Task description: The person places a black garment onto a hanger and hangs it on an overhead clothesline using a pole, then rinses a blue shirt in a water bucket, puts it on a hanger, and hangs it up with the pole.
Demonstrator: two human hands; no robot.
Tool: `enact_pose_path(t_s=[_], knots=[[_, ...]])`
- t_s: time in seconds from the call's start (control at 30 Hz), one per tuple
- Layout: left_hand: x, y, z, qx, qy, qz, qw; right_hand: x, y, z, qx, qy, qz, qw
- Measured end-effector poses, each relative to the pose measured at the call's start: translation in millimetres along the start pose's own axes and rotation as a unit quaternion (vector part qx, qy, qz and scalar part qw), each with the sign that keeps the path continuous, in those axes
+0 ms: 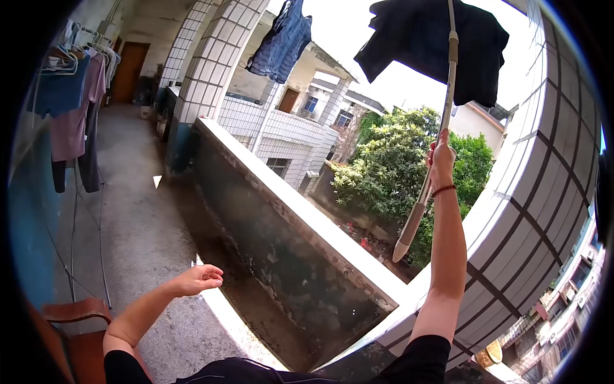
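My right hand (441, 160) is wrapped round a long beige clothes pole (414, 214), with a beaded bracelet on the wrist. The pole slants upward past the low wall, and its top leaves the picture. Behind its upper part hangs a dark garment (409, 35); whether pole and cloth touch, I cannot tell. My left hand (198, 280) is held low over the walkway, fingers loosely bent and partly apart, with nothing in them. A blue denim garment (281, 41) hangs further left, beyond the pole.
A low wall (300, 198) with a pale ledge runs alongside a tiled pillar (217, 57). Clothes on hangers (80, 109) hang at left above thin metal legs. A reddish-brown chair (83, 333) stands at lower left. Beyond the wall grows a leafy tree (396, 160).
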State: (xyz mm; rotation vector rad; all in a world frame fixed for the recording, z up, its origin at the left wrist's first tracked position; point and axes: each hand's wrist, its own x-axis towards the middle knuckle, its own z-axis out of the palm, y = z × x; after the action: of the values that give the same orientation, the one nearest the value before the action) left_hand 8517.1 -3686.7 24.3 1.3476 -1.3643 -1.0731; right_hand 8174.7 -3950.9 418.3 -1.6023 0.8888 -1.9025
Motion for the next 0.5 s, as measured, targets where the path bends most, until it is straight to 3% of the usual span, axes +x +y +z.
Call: enact_pose_path(t_s=[0.23, 0.5], knots=[[-67.6, -61.5, -68.4, -0.130, 0.142, -0.070, 0.979, -1.2, -20.9, 50.0, -0.015, 0.049, 0.019, 0.999], [-98.1, -82.6, -95.1, -0.152, 0.169, -0.079, 0.971, -40.7, -13.9, 96.5, 0.084, -0.005, 0.051, 0.995]])
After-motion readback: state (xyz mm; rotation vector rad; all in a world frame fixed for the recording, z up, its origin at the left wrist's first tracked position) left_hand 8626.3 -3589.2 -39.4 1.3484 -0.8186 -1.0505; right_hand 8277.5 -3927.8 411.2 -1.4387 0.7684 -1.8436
